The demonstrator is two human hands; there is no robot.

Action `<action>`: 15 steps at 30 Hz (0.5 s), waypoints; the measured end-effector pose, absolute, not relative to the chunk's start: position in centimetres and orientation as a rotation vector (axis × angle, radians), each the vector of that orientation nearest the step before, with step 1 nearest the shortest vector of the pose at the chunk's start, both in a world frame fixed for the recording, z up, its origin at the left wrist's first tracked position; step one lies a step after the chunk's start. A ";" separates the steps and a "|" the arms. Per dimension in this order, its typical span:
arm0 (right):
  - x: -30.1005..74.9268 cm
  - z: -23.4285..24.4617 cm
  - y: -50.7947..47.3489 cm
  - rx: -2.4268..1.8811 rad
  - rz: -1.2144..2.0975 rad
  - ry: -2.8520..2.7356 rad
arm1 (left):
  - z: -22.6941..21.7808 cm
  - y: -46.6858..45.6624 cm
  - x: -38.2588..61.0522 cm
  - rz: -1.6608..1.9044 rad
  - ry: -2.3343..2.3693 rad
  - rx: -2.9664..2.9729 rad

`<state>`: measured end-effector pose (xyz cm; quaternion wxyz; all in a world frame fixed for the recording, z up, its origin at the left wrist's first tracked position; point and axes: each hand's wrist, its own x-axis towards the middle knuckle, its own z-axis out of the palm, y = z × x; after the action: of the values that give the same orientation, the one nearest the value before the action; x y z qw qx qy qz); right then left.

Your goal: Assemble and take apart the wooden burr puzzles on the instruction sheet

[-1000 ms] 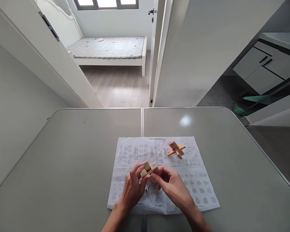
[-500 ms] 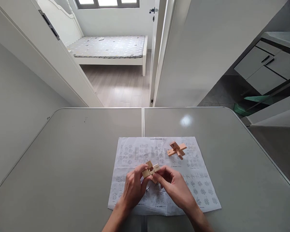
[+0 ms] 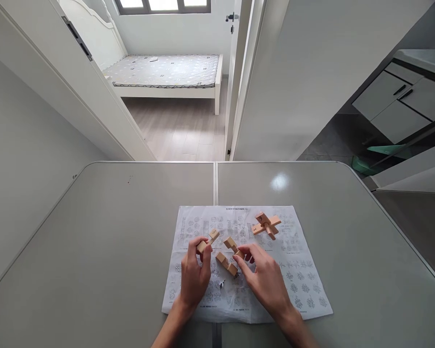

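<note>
Between the thumb and fingers of my left hand (image 3: 195,275) is a notched wooden puzzle piece (image 3: 213,236), its far end pointing up and right. My right hand (image 3: 266,278) pinches a second notched wooden piece (image 3: 230,242) by its near end. A third notched piece (image 3: 226,264) lies on the printed paper sheet (image 3: 177,290) between the hands, touched by neither. Beyond my right hand, an assembled cross-shaped wooden puzzle (image 3: 266,225) with numbers on it rests on the sheet, which carries rows of small diagrams.
The sheet lies on a grey table (image 3: 105,251) with a seam down its middle. A small dark-and-white scrap (image 3: 222,284) is on the paper. Past the table, a doorway shows a bed (image 3: 166,72); cabinets (image 3: 402,92) stand at the right.
The wooden pieces that were together in my hands are now apart. My left hand has moved left with one, my right holds another, and a third lies on the sheet.
</note>
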<state>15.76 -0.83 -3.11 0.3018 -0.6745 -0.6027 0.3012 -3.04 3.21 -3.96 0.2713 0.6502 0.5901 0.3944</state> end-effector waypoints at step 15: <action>15.0 -3.5 -1.3 -1.741 0.826 -1.804 | -4.5 3.1 -2.9 0.948 1.579 1.640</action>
<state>14.98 -1.26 -3.47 0.2484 -0.6389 -0.6620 0.3030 -2.89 3.07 -4.47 0.3315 0.6275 0.6040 0.3627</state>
